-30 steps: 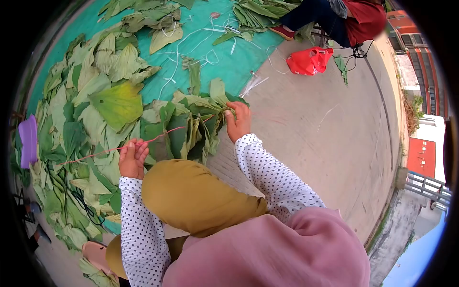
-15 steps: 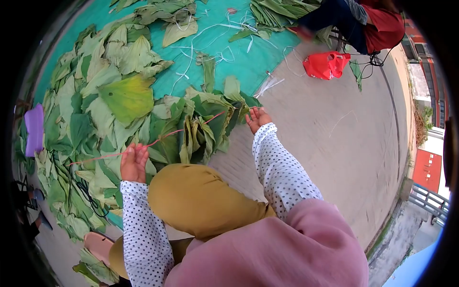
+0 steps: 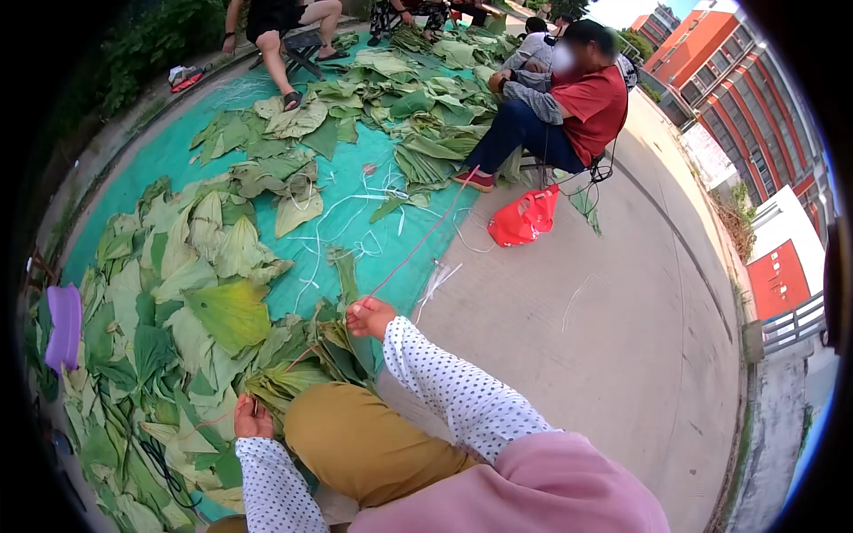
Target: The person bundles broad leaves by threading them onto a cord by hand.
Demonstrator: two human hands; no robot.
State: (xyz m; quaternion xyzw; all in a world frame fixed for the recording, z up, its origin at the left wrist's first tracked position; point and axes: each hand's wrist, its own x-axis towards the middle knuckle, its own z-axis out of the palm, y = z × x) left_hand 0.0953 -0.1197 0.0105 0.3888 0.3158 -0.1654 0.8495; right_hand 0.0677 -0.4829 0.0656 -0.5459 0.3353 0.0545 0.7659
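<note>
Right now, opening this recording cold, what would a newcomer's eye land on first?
Probably the red bag, vivid on the pale concrete just past the edge of the green sheet. Next might come the yellow leaf, bright among the duller leaves beyond the left hand, and the pink string slanting up from the right hand.

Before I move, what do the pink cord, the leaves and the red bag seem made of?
Cord: possibly plastic or synthetic fibre; thin and evenly pink, but too fine here to tell its finish.
Leaves: plant matter, mostly dull; creases and ragged edges show.
Bag: probably thin plastic film, faintly glossy; its sides are crumpled.
</note>
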